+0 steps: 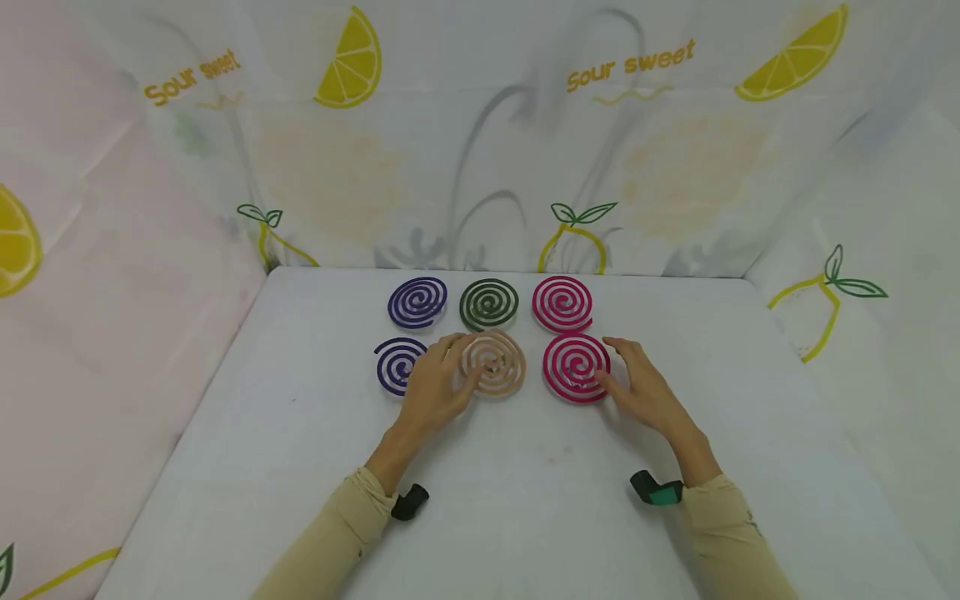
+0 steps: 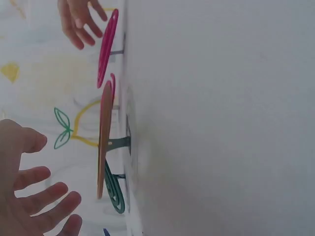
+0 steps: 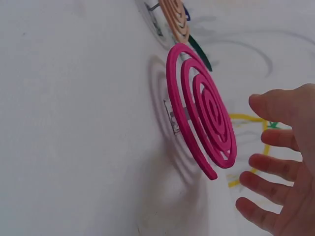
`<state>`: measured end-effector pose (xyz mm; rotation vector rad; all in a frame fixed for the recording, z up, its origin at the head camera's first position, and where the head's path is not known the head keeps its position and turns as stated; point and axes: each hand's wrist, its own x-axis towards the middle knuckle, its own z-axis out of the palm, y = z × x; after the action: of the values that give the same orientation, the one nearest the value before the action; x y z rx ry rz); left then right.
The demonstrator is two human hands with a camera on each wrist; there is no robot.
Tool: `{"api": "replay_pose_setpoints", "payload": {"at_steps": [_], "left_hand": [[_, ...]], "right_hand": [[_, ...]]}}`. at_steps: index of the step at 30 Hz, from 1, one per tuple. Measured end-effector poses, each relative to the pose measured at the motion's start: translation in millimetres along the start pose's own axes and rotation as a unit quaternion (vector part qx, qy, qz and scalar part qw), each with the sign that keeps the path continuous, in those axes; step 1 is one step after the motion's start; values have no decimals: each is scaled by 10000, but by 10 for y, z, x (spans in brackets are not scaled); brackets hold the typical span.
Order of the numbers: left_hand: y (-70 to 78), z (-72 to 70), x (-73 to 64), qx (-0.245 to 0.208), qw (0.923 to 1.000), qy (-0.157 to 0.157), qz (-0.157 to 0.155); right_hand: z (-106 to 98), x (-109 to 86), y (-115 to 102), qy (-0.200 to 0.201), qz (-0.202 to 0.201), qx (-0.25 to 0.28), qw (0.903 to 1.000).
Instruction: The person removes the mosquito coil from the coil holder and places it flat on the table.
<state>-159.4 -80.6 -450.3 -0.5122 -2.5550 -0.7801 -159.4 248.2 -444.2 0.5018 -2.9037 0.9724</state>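
Mosquito coils lie flat on small metal stands in two rows. My left hand point(image 1: 433, 385) hovers between the front purple coil point(image 1: 396, 368) and the tan coil point(image 1: 510, 360), fingers spread. It covers part of both in the head view. The left wrist view shows those fingers apart from the tan coil point(image 2: 102, 152), which sits raised on its stand point(image 2: 118, 143). At the right edge of the front pink coil point(image 1: 573, 367) is my right hand point(image 1: 641, 390). Its thumb and fingers are spaced apart with nothing between them, beside the pink coil point(image 3: 202, 108) in the right wrist view.
Along the back row stand another purple coil point(image 1: 417, 302), a green coil point(image 1: 489, 304) and a second pink coil point(image 1: 562, 304). All are on a white table point(image 1: 525, 517). A lemon-printed cloth point(image 1: 435, 150) rises behind the table and at both sides.
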Motion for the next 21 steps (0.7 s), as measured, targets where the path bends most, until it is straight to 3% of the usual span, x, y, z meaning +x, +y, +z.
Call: {"api": "replay_pose_setpoints", "payload": {"at_steps": [4,10,15,21], "left_hand": [[130,44,39,-389,9987,-23,-341],[315,152,117,-807,9934,-344,-735],[424,285,183,-993,9915,-518,-667],[528,414,236,-1348,9890,-536,-290]], "right_hand": [[2,31,6,169,-27,289,9994],[16,94,-12,220,135,868,9959],[24,119,-16,248,348,1203,9918],[40,129,30,270,585,1423,9877]]}}
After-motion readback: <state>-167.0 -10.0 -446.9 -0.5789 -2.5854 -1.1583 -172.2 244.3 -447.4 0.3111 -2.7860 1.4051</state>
